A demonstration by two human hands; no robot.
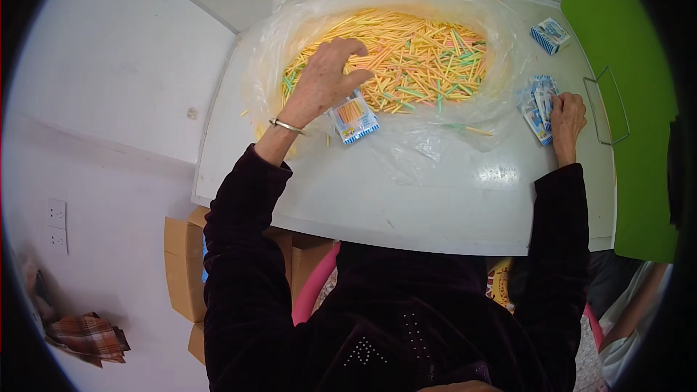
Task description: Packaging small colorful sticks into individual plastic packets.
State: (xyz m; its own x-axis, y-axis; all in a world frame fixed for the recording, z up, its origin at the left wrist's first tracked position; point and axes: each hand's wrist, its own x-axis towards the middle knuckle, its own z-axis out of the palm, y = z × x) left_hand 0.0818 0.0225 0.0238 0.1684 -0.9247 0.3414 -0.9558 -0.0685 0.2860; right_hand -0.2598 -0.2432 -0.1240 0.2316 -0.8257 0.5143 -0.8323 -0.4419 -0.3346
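A large clear plastic bag [501,36] lies spread on the table, full of thin pastel sticks [406,51], mostly yellow with some pink and green. My left hand [327,80] hovers over the bag's near left part, thumb and fingers apart, with nothing visible between them. Just below its thumb rests a small blue-and-white box [353,122] with sticks showing in its front. On the right, my right hand [568,120] has its fingers curled on a small pile of flat blue-and-white packets [539,110]. Its fingertips are partly hidden.
Beyond my right hand sits another blue-and-white box [549,35]. A few loose sticks lie on the white table [435,210] near the bag. A wire loop [608,105] stands at the right edge by a green panel [639,174]. Cardboard boxes [181,261] are below left.
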